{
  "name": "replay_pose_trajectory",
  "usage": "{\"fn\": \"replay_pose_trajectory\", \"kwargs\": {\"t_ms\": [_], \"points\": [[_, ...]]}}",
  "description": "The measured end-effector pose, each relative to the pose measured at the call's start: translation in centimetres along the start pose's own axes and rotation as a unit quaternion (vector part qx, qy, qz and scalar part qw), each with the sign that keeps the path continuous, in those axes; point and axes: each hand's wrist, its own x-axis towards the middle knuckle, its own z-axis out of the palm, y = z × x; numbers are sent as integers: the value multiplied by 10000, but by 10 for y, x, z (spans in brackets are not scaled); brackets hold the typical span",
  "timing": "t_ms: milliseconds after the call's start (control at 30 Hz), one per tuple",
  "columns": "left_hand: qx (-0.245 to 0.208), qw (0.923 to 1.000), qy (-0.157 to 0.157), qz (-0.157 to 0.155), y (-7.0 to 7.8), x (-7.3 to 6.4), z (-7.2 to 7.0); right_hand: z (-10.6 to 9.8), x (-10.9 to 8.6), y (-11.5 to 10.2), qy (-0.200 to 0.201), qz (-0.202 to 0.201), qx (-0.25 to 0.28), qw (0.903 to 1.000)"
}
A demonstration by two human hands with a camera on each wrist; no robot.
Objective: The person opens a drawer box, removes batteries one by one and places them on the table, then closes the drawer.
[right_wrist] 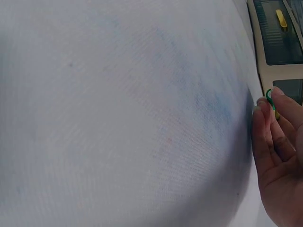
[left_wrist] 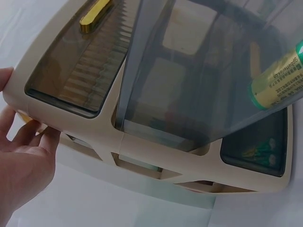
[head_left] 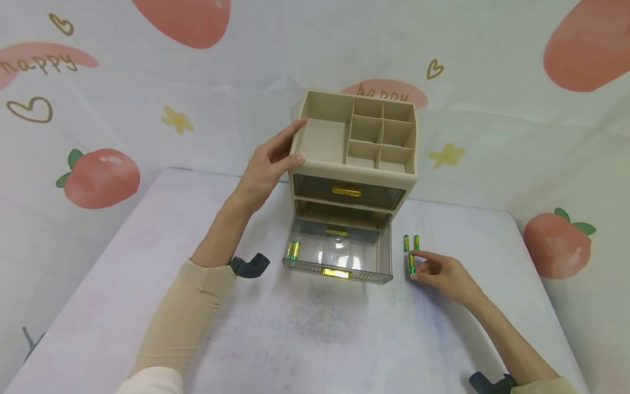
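Observation:
A beige desktop organizer (head_left: 344,171) stands on the table, its middle drawer (head_left: 339,251) pulled out. My left hand (head_left: 268,167) grips the organizer's upper left side, thumb near the front edge; in the left wrist view the fingers (left_wrist: 49,139) bend around the side. Green-and-gold batteries (head_left: 293,250) stand in the drawer's front left corner. To the right of the drawer, my right hand (head_left: 448,276) pinches a battery (head_left: 411,264) between thumb and forefinger. Only its green end (right_wrist: 270,97) shows in the right wrist view. Two more batteries (head_left: 406,243) lie just beyond that hand.
Open compartments (head_left: 365,128) divide the organizer's top. Above the pulled-out drawer is a closed drawer with a gold handle (head_left: 346,190). A patterned cloth backdrop (head_left: 236,98) hangs behind the white table (head_left: 320,339). Dark wrist mounts (head_left: 250,265) sit on both forearms.

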Motion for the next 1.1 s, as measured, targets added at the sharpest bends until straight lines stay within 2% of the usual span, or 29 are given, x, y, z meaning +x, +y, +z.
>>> {"fn": "replay_pose_trajectory", "kwargs": {"t_ms": [233,533,867,1100], "points": [[-91,9999,-45,-2,-1,0,1,2,2,3,-100,7,-11,9999],[11,9999,-75,75,0,1,0,5,6,8,-181,55,167,9997],[49,9998,-133,132,-2,1,-2,9,9,9,-171,-64,50,9998],[32,9999,-135,69,-2,1,-1,9,9,12,-192,-80,164,9996]]}}
